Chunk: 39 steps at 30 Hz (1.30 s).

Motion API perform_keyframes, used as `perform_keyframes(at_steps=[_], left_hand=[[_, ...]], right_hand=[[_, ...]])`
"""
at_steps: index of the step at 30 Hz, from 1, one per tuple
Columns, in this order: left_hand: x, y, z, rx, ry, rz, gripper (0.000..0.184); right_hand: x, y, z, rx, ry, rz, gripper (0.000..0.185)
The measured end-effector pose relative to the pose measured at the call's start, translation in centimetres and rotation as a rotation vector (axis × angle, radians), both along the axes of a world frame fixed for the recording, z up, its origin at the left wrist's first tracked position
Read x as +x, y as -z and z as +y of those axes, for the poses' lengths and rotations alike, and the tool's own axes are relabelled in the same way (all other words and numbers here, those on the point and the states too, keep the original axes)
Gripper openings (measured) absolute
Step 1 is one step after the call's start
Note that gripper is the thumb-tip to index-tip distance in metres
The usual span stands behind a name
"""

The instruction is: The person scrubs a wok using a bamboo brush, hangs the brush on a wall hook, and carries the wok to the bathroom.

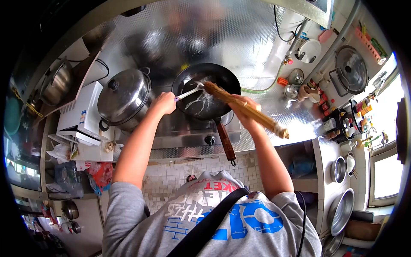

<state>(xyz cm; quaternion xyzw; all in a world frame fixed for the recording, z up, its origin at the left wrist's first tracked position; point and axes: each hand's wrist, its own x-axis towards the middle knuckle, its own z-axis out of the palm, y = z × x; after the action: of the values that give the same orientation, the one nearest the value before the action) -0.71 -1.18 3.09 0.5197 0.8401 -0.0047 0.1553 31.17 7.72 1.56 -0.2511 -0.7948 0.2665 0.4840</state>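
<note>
A black wok [227,79] with a long brown handle rests on the stove, wet with whitish streaks inside. My left hand [164,103] is closed around the end of a long-handled metal utensil [188,92], which reaches over the wok; its head is partly hidden, so I cannot tell its exact kind. My right hand [245,110] grips a bamboo wok brush [267,122] around its middle. The brush's bristle end points into the wok and meets the utensil's head.
A large lidded steel pot [124,98] stands left of the wok, beside a white appliance [81,111]. The stove knob [209,140] is below the wok. Bottles [329,124] and small containers crowd the right, and a glass lid [351,68] hangs on the wall.
</note>
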Motion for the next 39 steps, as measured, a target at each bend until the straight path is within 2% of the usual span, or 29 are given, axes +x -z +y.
perform_keyframes(at_steps=[3, 5, 7, 9, 10, 13, 14, 17, 18, 19, 21, 24, 27, 28, 31, 35, 36, 38, 39], left_hand=[[0.0, -0.2, -0.1, 0.019, 0.014, -0.036, 0.025], [-0.5, 0.5, -0.1, 0.027, 0.039, -0.046, 0.025], [-0.4, 0.4, -0.2, 0.037, 0.063, -0.038, 0.024], [-0.5, -0.1, -0.5, 0.038, 0.097, -0.007, 0.024], [-0.2, -0.3, -0.7, 0.038, 0.088, -0.005, 0.023], [-0.1, -0.2, -0.9, 0.066, 0.133, 0.036, 0.022], [-0.1, -0.1, -1.2, 0.08, 0.159, 0.068, 0.022], [-1.2, 0.5, -1.9, 0.161, 0.251, 0.151, 0.022], [-1.4, 0.9, -2.0, 0.196, 0.286, 0.172, 0.022], [-1.4, 0.9, -1.9, 0.197, 0.29, 0.186, 0.022], [-1.5, 1.0, -2.2, 0.193, 0.295, 0.212, 0.022], [-1.6, 0.1, -2.6, 0.174, 0.339, 0.245, 0.022], [-2.1, 0.0, -2.6, 0.214, 0.369, 0.256, 0.02], [-2.2, 0.1, -2.6, 0.235, 0.375, 0.258, 0.019], [-2.4, 0.0, -2.6, 0.225, 0.376, 0.261, 0.019], [-2.6, -0.1, -2.8, 0.221, 0.374, 0.25, 0.018], [-2.7, -0.3, -2.8, 0.238, 0.374, 0.247, 0.018], [-2.9, 0.3, -2.8, 0.247, 0.387, 0.237, 0.019], [-3.0, 0.4, -2.7, 0.242, 0.385, 0.243, 0.02]], right_hand=[[-1.4, 0.8, -2.1, 0.02, -0.111, -0.084, 0.029], [-1.5, 3.2, 0.0, 0.104, 0.002, -0.09, 0.027], [-1.3, 2.1, -0.2, -0.081, 0.004, -0.081, 0.027], [-2.0, 1.5, -1.5, 0.196, -0.185, -0.029, 0.028], [-2.0, 1.4, -1.7, 0.165, -0.192, -0.023, 0.028], [-0.6, 0.9, 0.4, -0.173, -0.035, -0.086, 0.028], [-0.5, 1.3, 0.7, -0.104, -0.06, -0.075, 0.028], [0.0, 2.0, 0.9, -0.136, -0.102, -0.108, 0.027], [0.7, 2.7, 2.6, -0.014, -0.138, 0.016, 0.029], [1.3, 3.3, 3.7, -0.261, -0.142, 0.067, 0.031], [1.6, 4.3, 5.8, -0.445, -0.104, 0.192, 0.032], [1.9, 5.6, 7.7, -0.425, 0.039, 0.152, 0.032], [1.4, 7.1, 6.8, 0.121, 0.113, -0.118, 0.033], [1.5, 7.0, 6.1, 0.023, 0.054, -0.201, 0.035], [1.4, 6.1, 5.4, -0.475, -0.035, 0.111, 0.033], [0.9, 2.6, 1.4, -0.023, -0.032, 0.076, 0.028], [0.7, 2.4, 1.0, 0.011, -0.034, -0.034, 0.031], [0.2, 6.1, 3.0, -0.315, -0.05, 0.166, 0.032], [-0.4, 6.0, 3.8, -0.472, -0.064, 0.27, 0.033]])
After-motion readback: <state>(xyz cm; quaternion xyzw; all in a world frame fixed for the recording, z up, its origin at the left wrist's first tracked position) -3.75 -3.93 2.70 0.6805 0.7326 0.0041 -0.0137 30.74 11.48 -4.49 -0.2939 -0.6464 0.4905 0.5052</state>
